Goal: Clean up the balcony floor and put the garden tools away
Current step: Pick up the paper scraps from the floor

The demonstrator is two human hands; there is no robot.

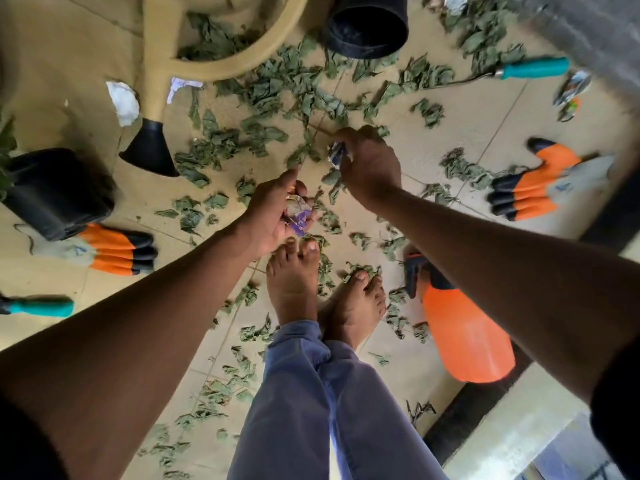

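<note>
— We're looking down at a tan tiled balcony floor (467,116), strewn all over with wilted green leaves (263,95). What are our hands doing?

— Our left hand (273,216) is curled around a bunch of crumpled scraps (299,216), some purple, some pale, held just above our bare toes. Our right hand (369,164) is lower to the floor, fingertips pinching a small white-and-blue scrap (336,154) among the leaves.

— And the garden tools, how many do we count?

— Two orange-and-black garden gloves: one (114,249) at the left beside a black pot (59,194) lying on its side, the other (540,185) at the right. Two teal tool handles: one (535,68) at the upper right, its metal shaft running under the leaves, and one (41,306) at the left edge. One orange spray bottle (464,337) lies by our right foot. One beige watering can (162,46) with a black rose sits at the top left, and a second black pot (369,24) lies at the top.

— Any other litter?

— Two white paper bits (123,102) near the can's spout, and a crushed wrapper (573,88) at the right.
</note>
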